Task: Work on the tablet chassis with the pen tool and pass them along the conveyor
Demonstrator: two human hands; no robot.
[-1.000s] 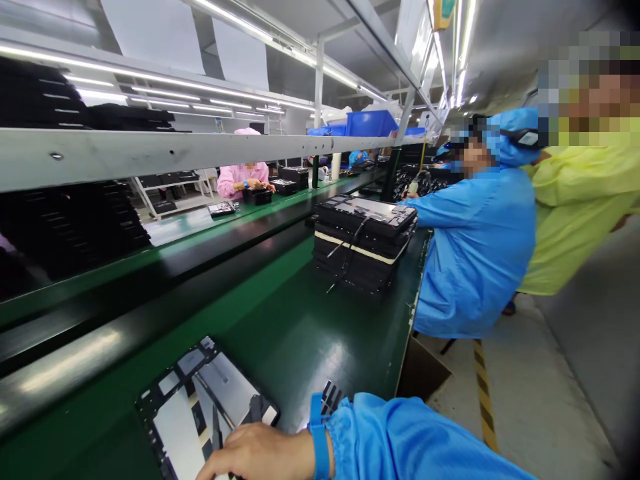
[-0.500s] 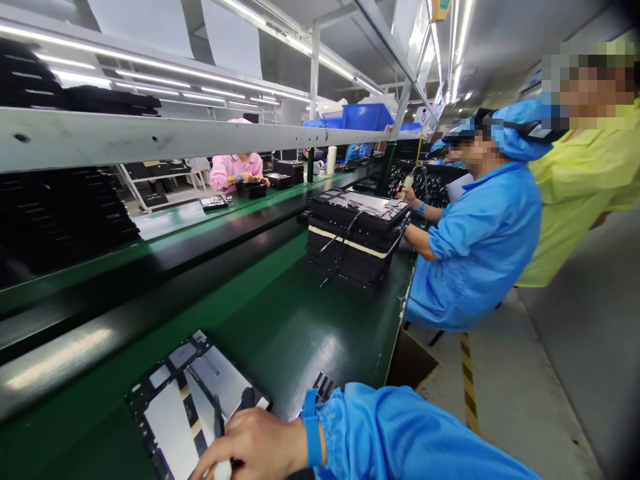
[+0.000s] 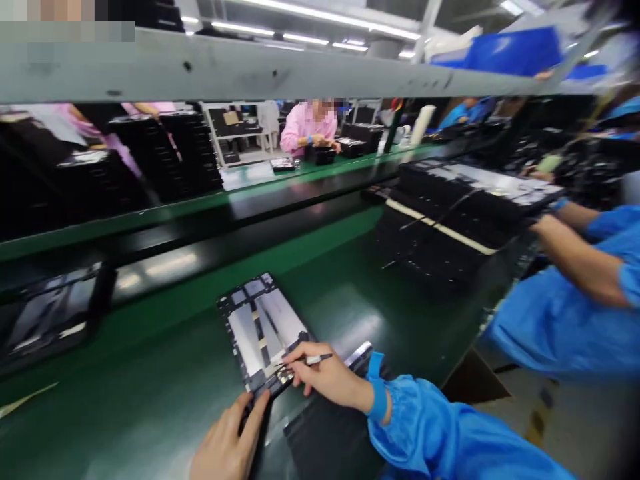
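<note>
An opened tablet point(image 3: 263, 327) lies on the green bench, showing a black frame, pale strips and silver panels. My right hand point(image 3: 327, 377) is shut on slim metal tweezers point(image 3: 305, 361), whose tip is at the tablet's lower edge. A blue wrist strap point(image 3: 377, 387) circles that wrist. My left hand point(image 3: 230, 437) is at the tablet's lower corner, with its fingertips on the edge. Whether those fingers grip the tablet is hidden. A dark flat pad point(image 3: 323, 437) lies under and beside my hands, and a small metal piece point(image 3: 357, 357) sits near my right hand.
A stack of black tablet units point(image 3: 445, 213) with loose cables stands on the green bench point(image 3: 330, 267) to the right. A co-worker in a blue smock point(image 3: 565, 313) reaches across at the right edge. A grey shelf rail point(image 3: 250, 67) runs overhead, and another dark tablet point(image 3: 53, 310) lies at left.
The view has swung left and dropped, so the tablet sits nearer the middle. My left hand now shows at the tablet's corner. My right hand has tweezers visible at the lower edge.
</note>
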